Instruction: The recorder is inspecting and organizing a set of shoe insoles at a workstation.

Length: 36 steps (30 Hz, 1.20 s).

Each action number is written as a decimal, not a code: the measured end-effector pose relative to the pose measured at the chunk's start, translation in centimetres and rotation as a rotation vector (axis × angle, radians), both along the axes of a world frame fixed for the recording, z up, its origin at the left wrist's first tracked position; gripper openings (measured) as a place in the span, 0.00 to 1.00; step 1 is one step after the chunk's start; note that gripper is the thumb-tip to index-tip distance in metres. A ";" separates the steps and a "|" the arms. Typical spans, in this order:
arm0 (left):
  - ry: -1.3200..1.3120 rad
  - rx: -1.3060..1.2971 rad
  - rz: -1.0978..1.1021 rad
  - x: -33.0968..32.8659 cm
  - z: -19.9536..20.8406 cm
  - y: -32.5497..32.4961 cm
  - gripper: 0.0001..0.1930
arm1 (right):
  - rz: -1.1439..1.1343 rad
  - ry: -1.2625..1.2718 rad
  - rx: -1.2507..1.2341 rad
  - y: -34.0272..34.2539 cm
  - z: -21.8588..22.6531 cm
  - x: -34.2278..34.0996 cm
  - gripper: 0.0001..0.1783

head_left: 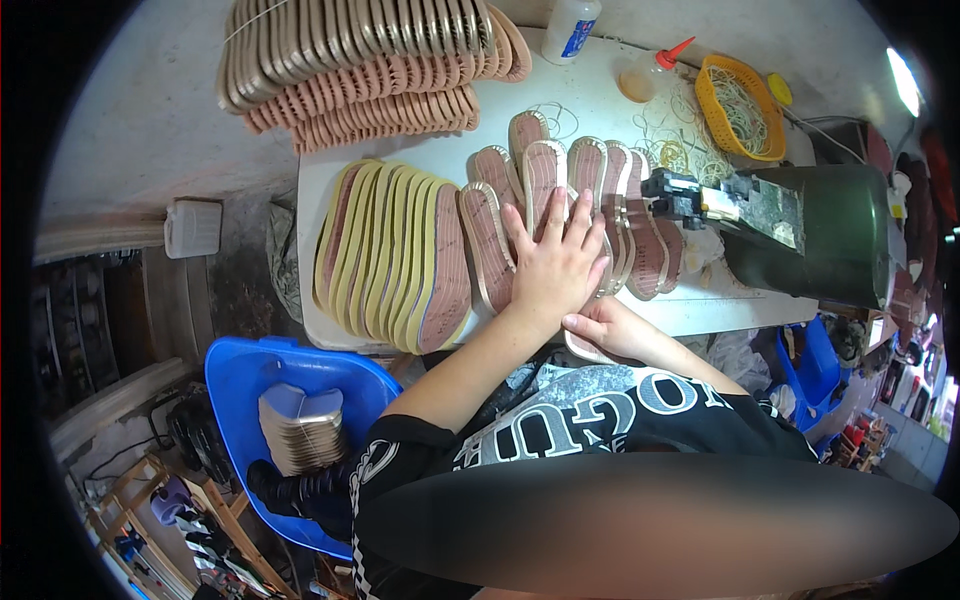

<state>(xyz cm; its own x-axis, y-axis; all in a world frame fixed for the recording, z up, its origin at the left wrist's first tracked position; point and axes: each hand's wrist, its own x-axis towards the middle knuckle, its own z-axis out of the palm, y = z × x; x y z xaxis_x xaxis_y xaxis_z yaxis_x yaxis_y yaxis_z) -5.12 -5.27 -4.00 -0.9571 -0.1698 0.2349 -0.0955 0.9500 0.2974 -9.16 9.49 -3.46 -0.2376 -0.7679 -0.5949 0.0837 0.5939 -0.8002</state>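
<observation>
The person works at a white table point(700, 316). Flat pink soles with shiny pale rims point(643, 240) lie close together near the middle of the table, and some lap over others. The person's left hand point(553, 262) lies palm down on these soles, with its fingers spread wide. The right hand point(608, 326) is just below it, by the near edge of the table. Its thumb points to the left, next to the pale end of one sole point(585, 347). Its other fingers are hidden, so one cannot tell how tightly they hold.

On the left part of the table, pink soles with yellow edges point(445, 270) lean in a long row. At the table's far left corner is a big pile of gold and pink soles point(350, 45). Along the far side of the table stand a white bottle point(571, 35), a clear bottle with a red tip point(640, 80) and a yellow basket point(711, 105) with strings in it. A dark green machine point(840, 230) sits at the table's right end. Left of the table's near edge, a blue plastic thing point(235, 385) holds a stack of soles point(302, 432).
</observation>
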 end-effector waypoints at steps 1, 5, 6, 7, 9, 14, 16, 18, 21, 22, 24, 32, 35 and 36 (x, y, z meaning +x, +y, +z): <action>0.000 0.013 -0.001 0.0 0.0 0.0 0.24 | -0.002 -0.020 -0.002 0.1 -0.3 0.0 0.31; -0.038 0.048 -0.021 -0.2 -0.2 -0.3 0.25 | 0.089 -0.095 0.067 -0.2 0.0 -1.2 0.30; -0.044 0.047 -0.022 -0.2 -0.3 -0.4 0.25 | 0.134 -0.069 0.092 -0.5 0.4 -1.5 0.29; -0.053 0.051 -0.030 -0.3 -0.3 -0.4 0.25 | 0.126 -0.078 0.095 -0.6 0.5 -1.6 0.29; -0.052 0.063 -0.024 -0.3 -0.3 -0.6 0.25 | 0.099 -0.176 0.050 -0.9 0.5 -1.6 0.27; -0.031 0.088 -0.035 -0.5 -0.4 -0.6 0.24 | 0.048 -0.209 -0.063 0.3 -1.4 -1.1 0.21; -0.040 0.102 -0.036 -0.4 -0.4 -0.7 0.24 | 0.042 -0.219 -0.085 -0.1 -1.2 -1.2 0.21; -0.051 0.106 -0.038 -0.4 -0.5 -0.7 0.24 | 0.058 -0.208 -0.083 -0.6 -0.5 -1.6 0.23; -0.056 0.123 -0.041 -0.4 -0.3 -0.9 0.24 | 0.064 -0.194 -0.066 -0.5 -0.6 -1.6 0.23; -0.050 0.137 -0.044 -0.4 -0.1 -1.0 0.25 | 0.060 -0.196 -0.067 -0.6 -0.5 -1.5 0.23; -0.047 0.148 -0.047 -0.4 -0.1 -0.9 0.26 | 0.062 -0.185 -0.053 -0.5 -0.4 -1.6 0.24; -0.066 0.101 -0.039 -0.3 -0.1 -0.9 0.25 | 0.027 -0.239 -0.055 -0.4 -1.0 -1.4 0.24; -0.071 0.108 -0.034 -0.3 -0.1 -0.9 0.25 | 0.038 -0.246 -0.043 -0.7 -0.7 -1.6 0.24; -0.072 0.106 -0.034 -0.3 -0.1 -0.9 0.25 | 0.035 -0.249 -0.040 -0.8 -0.6 -1.6 0.24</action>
<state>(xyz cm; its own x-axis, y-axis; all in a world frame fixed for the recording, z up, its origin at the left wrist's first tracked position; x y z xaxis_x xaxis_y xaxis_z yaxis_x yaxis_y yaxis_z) -5.44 -6.20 -4.11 -0.9764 -0.1575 0.1479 -0.0889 0.9167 0.3896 -10.78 8.74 -4.11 -0.0605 -0.7972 -0.6006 0.2614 0.5681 -0.7803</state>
